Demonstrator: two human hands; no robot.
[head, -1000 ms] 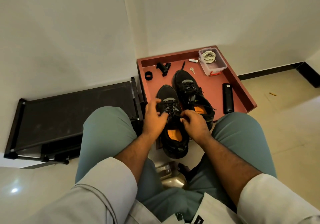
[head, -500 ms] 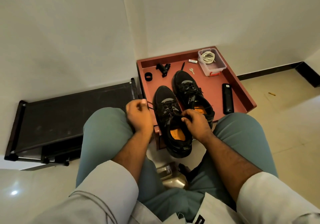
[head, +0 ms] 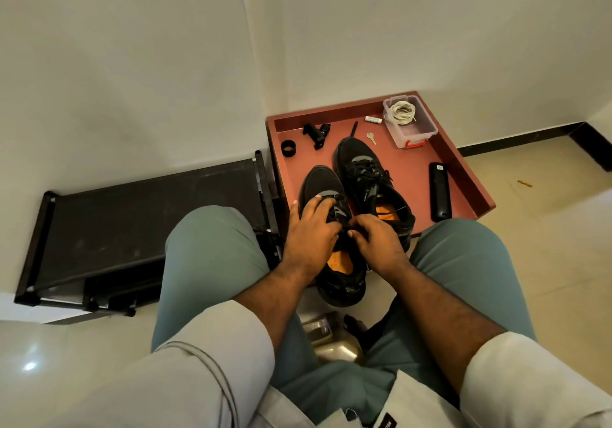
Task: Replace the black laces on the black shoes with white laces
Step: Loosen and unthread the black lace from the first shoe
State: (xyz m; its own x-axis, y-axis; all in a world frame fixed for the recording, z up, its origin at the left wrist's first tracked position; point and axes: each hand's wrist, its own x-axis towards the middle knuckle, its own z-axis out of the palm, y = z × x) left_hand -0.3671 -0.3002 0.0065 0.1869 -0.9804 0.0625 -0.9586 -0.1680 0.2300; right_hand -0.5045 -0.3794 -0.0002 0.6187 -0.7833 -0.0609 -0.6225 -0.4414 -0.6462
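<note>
1. Landmark is the red tray. Left of it, a black rack against the wall.
2. My left hand rests on the near shoe, fingers spread over the lace area, partly bent. Can't tell if they grip a lace.
3. Near shoe sits at the tray's near left edge, heel hanging off toward me, orange insole showing.
4. My right hand is on the same shoe, just right of the left hand, fingertips curled and pinching the black lace at the tongue.
5. Second shoe touches the near one on its right, further into the tray, black laces on and tied.
6. Tray far left: black ring, black clip part. Small key past the second shoe's toe.
7. Tray far right corner: clear box holding coiled white laces.
8. Tray right side: black remote, apart from both shoes.
</note>
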